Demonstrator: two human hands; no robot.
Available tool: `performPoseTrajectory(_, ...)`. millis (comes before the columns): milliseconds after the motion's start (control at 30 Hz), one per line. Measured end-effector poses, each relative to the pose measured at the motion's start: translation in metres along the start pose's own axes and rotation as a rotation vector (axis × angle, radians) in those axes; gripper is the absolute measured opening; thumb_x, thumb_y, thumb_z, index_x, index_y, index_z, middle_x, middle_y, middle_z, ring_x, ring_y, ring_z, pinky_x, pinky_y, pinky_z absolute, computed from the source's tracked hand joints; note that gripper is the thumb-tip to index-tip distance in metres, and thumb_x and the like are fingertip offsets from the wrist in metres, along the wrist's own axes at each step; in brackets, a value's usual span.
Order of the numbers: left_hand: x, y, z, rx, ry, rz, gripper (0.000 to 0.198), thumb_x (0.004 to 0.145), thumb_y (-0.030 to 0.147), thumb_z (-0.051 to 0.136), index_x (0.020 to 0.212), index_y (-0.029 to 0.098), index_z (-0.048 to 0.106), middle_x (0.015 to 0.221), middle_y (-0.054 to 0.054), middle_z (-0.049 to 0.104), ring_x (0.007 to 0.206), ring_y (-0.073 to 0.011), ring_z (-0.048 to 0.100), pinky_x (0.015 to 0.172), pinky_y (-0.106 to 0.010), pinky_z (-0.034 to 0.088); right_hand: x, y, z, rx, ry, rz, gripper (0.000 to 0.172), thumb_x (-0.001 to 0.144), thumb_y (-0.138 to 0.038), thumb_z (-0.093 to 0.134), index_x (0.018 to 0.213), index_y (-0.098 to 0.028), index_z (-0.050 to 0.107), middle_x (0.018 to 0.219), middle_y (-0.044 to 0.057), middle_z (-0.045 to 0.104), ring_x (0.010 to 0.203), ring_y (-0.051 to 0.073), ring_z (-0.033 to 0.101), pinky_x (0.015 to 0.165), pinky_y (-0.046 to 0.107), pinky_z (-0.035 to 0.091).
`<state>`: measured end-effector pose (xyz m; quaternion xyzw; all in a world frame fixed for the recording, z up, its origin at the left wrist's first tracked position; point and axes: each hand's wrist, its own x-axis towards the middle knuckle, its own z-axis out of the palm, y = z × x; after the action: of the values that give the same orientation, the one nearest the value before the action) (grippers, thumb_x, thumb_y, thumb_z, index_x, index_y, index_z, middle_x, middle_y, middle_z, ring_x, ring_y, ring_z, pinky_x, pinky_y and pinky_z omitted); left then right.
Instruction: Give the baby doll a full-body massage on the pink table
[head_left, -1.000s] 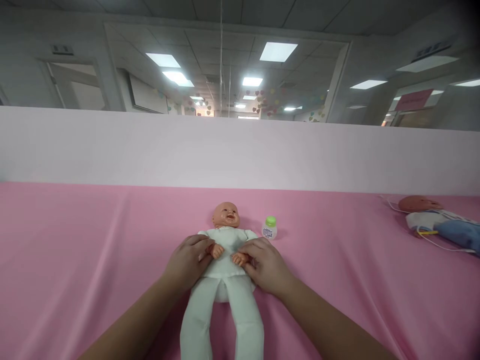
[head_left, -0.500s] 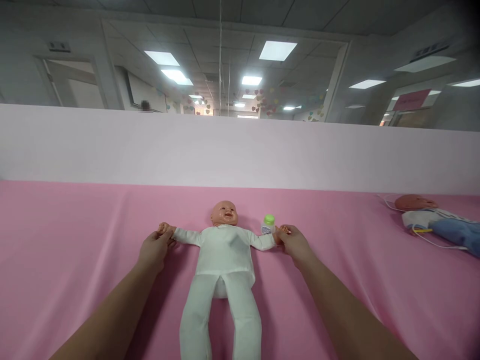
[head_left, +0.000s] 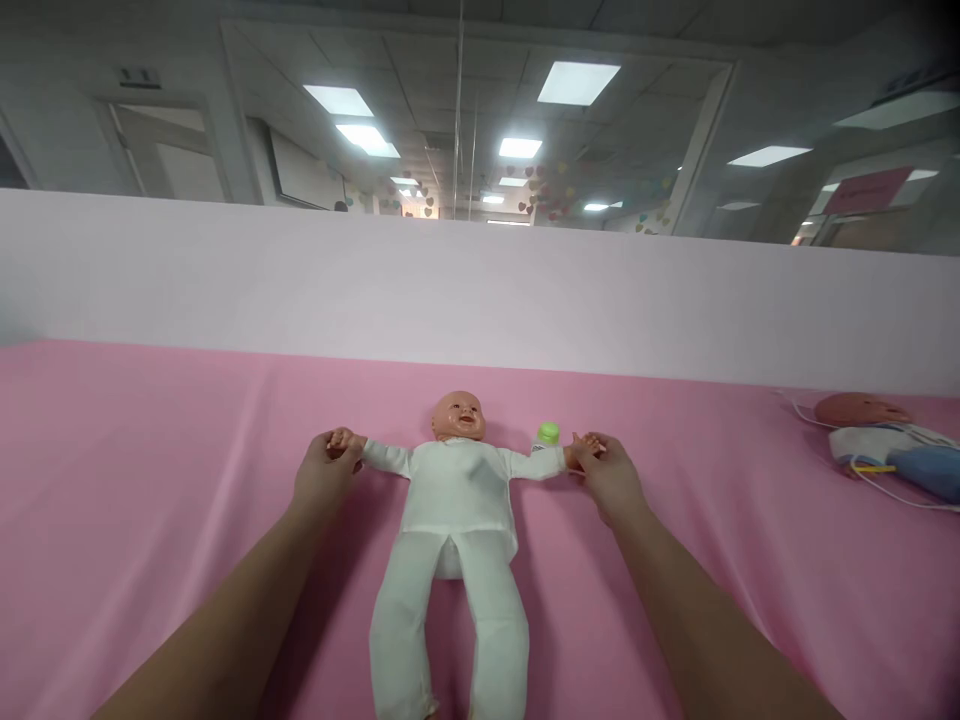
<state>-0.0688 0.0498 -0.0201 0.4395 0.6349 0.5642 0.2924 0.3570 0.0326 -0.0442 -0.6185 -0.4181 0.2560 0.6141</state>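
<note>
baby doll, lower centre, is gripped at both arm ends by left hand and right hand; probably light and soft, best held there.

We face a plain white low wall behind a pink-covered table. Above it, glass panes show us a tiled ceiling with bright rectangular light panels, colourful heart decorations, a door at left and, at right, a red sign.
</note>
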Motion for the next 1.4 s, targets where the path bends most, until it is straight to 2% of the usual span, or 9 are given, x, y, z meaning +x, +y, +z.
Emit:
performPoseTrajectory(133,-0.028,0.023,0.005,0.303,-0.049,0.247,0.051,0.087,0.041,0.067,0.135,0.026,0.059,0.112,-0.007,0.076,0.096,-0.0263,0.074,0.082,-0.036,0.058,-0.027,-0.024,0.01,-0.02,-0.011,-0.117,0.07,0.078,-0.053,0.078,0.138,-0.025,0.054,0.126,0.011,0.069,0.098,0.025,0.074,0.079,0.038,0.065)
performPoseTrajectory(333,-0.059,0.028,0.024,0.518,-0.249,0.741,0.034,0.099,0.042,0.054,0.125,0.026,0.069,0.122,-0.008,0.073,0.112,-0.0266,0.067,0.094,-0.037,0.053,-0.077,-0.045,0.031,-0.151,-0.259,-0.417,0.047,0.087,-0.042,0.073,0.131,-0.027,0.065,0.116,0.007,0.074,0.09,0.022,0.072,0.083,0.039,0.062)
performPoseTrajectory(467,-0.064,0.022,0.03,0.617,-0.372,0.852,0.035,0.101,0.041,0.051,0.126,0.028,0.073,0.12,-0.009,0.071,0.116,-0.0279,0.064,0.096,-0.039,0.053,-0.089,-0.047,0.039,-0.334,-0.458,-0.69,0.029,0.089,-0.025,0.069,0.118,-0.028,0.073,0.111,0.005,0.075,0.101,0.024,0.068,0.092,0.043,0.058)
performPoseTrajectory(600,-0.063,0.019,0.031,0.708,-0.453,0.89,0.036,0.102,0.035,0.05,0.128,0.031,0.073,0.124,-0.008,0.069,0.119,-0.028,0.062,0.099,-0.042,0.052,-0.094,-0.05,0.043,-0.451,-0.593,-0.831,0.034,0.088,-0.011,0.064,0.115,-0.029,0.075,0.114,0.004,0.075,0.106,0.025,0.064,0.097,0.044,0.054)
performPoseTrajectory(767,-0.064,0.023,0.031,0.66,-0.434,0.828,0.035,0.101,0.037,0.053,0.128,0.029,0.073,0.121,-0.008,0.069,0.114,-0.0271,0.064,0.095,-0.04,0.052,-0.098,-0.051,0.045,-0.504,-0.571,-0.805,0.034,0.087,-0.011,0.065,0.116,-0.027,0.073,0.116,0.004,0.074,0.109,0.026,0.061,0.098,0.045,0.052)
performPoseTrajectory(900,-0.06,0.027,0.028,0.455,-0.334,0.59,0.032,0.096,0.046,0.059,0.117,0.029,0.074,0.116,-0.005,0.073,0.102,-0.024,0.068,0.086,-0.034,0.055,-0.091,-0.05,0.043,-0.449,-0.474,-0.719,0.03,0.087,-0.017,0.065,0.115,-0.025,0.071,0.109,0.006,0.075,0.102,0.026,0.064,0.093,0.044,0.053)
performPoseTrajectory(1133,-0.008,0.004,0.004,0.008,0.015,-0.006,0.032,0.078,0.043,0.07,0.097,0.018,0.067,0.099,-0.008,0.075,0.089,-0.0249,0.072,0.077,-0.035,0.059,-0.041,-0.03,0.017,-0.246,-0.135,-0.15,0.035,0.082,-0.04,0.063,0.113,-0.025,0.067,0.093,0.003,0.074,0.078,0.022,0.068,0.066,0.032,0.054)
performPoseTrajectory(1267,0.012,-0.013,-0.008,0.113,0.196,-0.066,0.037,0.076,0.037,0.067,0.107,0.018,0.066,0.106,-0.014,0.074,0.099,-0.0328,0.071,0.082,-0.045,0.059,-0.012,-0.008,0.005,-0.219,-0.217,0.101,0.016,0.075,-0.035,0.062,0.086,-0.022,0.065,0.068,0.002,0.065,0.059,0.019,0.058,0.052,0.03,0.047)
performPoseTrajectory(1400,0.0,-0.006,-0.011,0.328,0.142,0.035,0.056,0.074,0.037,0.07,0.127,0.02,0.063,0.135,-0.019,0.064,0.119,-0.04,0.065,0.096,-0.054,0.052,-0.003,0.002,0.001,-0.218,-0.255,0.1,0.008,0.067,-0.027,0.064,0.068,-0.023,0.058,0.056,0.001,0.056,0.051,0.017,0.051,0.047,0.03,0.042)
